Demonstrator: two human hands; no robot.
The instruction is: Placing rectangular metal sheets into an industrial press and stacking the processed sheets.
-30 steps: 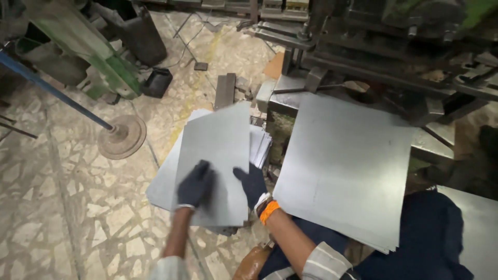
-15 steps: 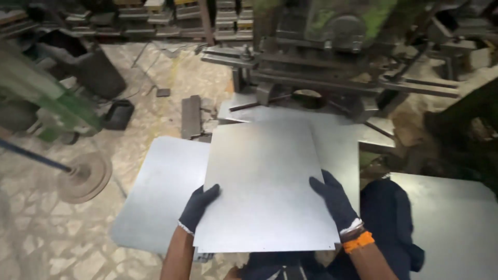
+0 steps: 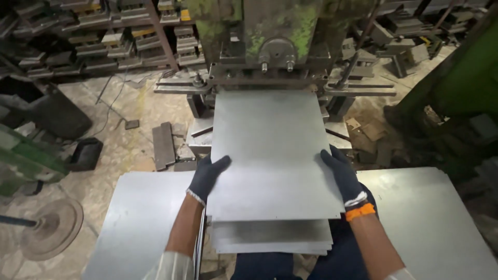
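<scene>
I hold a square grey metal sheet (image 3: 272, 155) flat in front of me, its far edge reaching under the green press machine (image 3: 280, 36). My left hand (image 3: 207, 176), in a dark glove, grips the sheet's left edge. My right hand (image 3: 342, 173), gloved with an orange wristband, grips the right edge. Under the held sheet lies a stack of similar sheets (image 3: 270, 238) on my lap.
A pile of metal sheets (image 3: 140, 223) lies at lower left and another sheet (image 3: 430, 218) at lower right. Shelves with metal parts (image 3: 93, 36) line the back left. A round metal base (image 3: 52, 228) and a black box (image 3: 85, 153) sit on the stone floor.
My view swung from the left pile to the press. Both hands carried the sheet from the left pile to the front and pushed it forward toward the machine.
</scene>
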